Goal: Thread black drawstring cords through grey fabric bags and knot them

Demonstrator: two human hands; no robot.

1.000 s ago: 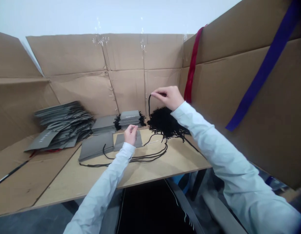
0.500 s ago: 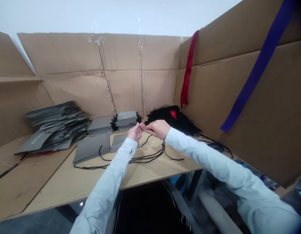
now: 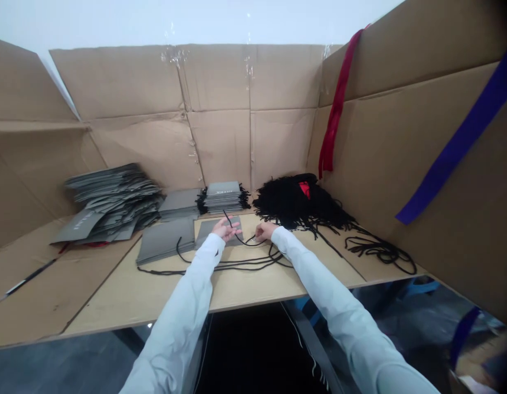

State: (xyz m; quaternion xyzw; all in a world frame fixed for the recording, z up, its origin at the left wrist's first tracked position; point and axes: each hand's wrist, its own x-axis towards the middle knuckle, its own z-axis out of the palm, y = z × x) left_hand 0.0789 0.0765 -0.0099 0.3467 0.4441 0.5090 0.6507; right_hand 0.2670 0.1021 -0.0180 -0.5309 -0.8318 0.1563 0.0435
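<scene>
Head view of two hands low over a plywood surface (image 3: 245, 290). The left hand (image 3: 225, 230) rests above a flat grey paper bag (image 3: 232, 223), and the right hand (image 3: 264, 231) lies just beside the bag's right edge. A thin black cord (image 3: 241, 241) rises from the left hand, crosses the bag's right corner and runs to the right hand. The left fingers (image 3: 231, 230) are slightly apart and the right fingers (image 3: 261, 230) close together, but neither view shows whether they are clamped on the cord.

Loose black cords (image 3: 245, 264) lie on the surface just below both hands, a dense black cord heap (image 3: 294, 202) stands behind the right hand, and a cord coil (image 3: 380, 250) lies farther right.

Risks, as judged from this layout: a slack grip could let the cord slip free, a sharp pull could drag the bag out of line, and the strand could tangle with the loose cords if it drops onto them.

Compared with the frame half a second earlier, both hands have dropped from just above the bag to the surface, and the small gap between them has widened. The coil at right now shows clearly.
</scene>
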